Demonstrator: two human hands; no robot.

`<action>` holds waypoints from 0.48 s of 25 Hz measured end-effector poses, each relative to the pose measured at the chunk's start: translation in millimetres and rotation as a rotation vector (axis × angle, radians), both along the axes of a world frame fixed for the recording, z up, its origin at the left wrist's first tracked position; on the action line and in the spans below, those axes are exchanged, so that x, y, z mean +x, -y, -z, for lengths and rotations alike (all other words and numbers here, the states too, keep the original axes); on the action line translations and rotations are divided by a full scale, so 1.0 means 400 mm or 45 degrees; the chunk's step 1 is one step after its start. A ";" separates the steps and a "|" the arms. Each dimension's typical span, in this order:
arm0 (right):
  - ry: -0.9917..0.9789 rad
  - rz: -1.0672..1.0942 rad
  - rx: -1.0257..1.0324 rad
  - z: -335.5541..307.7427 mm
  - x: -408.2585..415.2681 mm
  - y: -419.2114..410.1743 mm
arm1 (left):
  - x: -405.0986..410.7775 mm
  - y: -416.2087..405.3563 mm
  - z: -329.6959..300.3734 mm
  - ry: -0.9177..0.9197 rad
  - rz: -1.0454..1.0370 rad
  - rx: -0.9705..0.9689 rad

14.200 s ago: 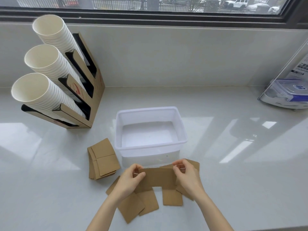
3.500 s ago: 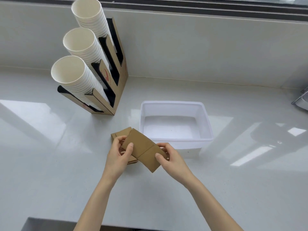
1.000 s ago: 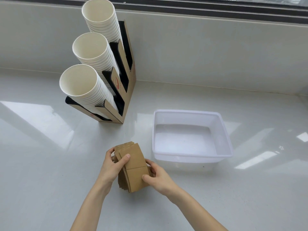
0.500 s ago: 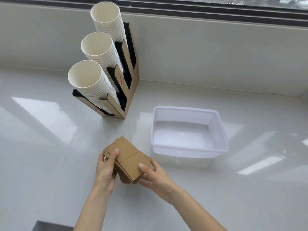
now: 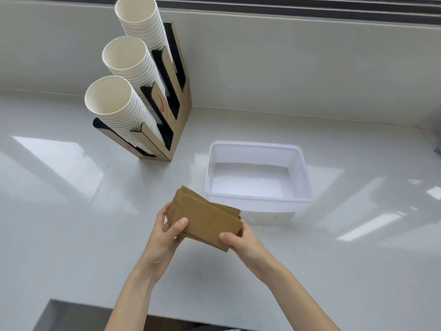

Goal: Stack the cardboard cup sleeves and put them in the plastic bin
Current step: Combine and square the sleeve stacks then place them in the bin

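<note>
A stack of flat brown cardboard cup sleeves (image 5: 205,219) is held above the counter between both hands, tilted down to the right. My left hand (image 5: 167,231) grips its left end, thumb on top. My right hand (image 5: 241,240) holds the lower right end, thumb on the top sleeve. The translucent white plastic bin (image 5: 303,173) stands just behind and to the right of the stack, with nothing inside it.
A cardboard cup dispenser (image 5: 179,111) with three slanted stacks of white paper cups (image 5: 119,103) stands at the back left. The white counter (image 5: 71,211) ends at a wall below a window. The counter's front edge runs along the bottom.
The stack has been gathered and lifted a little toward the bin, its long side now lying more level. Both hands keep their hold on its ends.
</note>
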State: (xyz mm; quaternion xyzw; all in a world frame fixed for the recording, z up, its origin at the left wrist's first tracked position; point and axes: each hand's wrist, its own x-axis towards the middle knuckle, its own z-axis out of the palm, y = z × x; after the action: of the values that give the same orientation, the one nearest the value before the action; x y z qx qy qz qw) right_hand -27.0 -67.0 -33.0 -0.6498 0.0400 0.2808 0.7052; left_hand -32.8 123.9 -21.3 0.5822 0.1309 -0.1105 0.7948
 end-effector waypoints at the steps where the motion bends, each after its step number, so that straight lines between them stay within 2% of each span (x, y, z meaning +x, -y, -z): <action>1: 0.028 0.002 -0.052 -0.003 -0.005 0.022 | -0.005 0.007 0.000 0.002 0.073 0.056; 6: 0.129 0.015 -0.277 -0.002 -0.036 0.132 | -0.008 0.051 0.018 0.003 0.427 0.473; 12: 0.202 0.024 -0.497 0.024 -0.064 0.194 | 0.011 0.123 0.084 0.208 0.652 0.853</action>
State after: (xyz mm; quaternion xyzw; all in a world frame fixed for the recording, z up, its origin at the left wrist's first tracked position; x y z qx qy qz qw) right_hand -52.8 -144.4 -42.7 -0.7938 0.0440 0.2091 0.5694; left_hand -28.4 74.5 -55.0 0.8288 -0.0525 -0.2091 0.5164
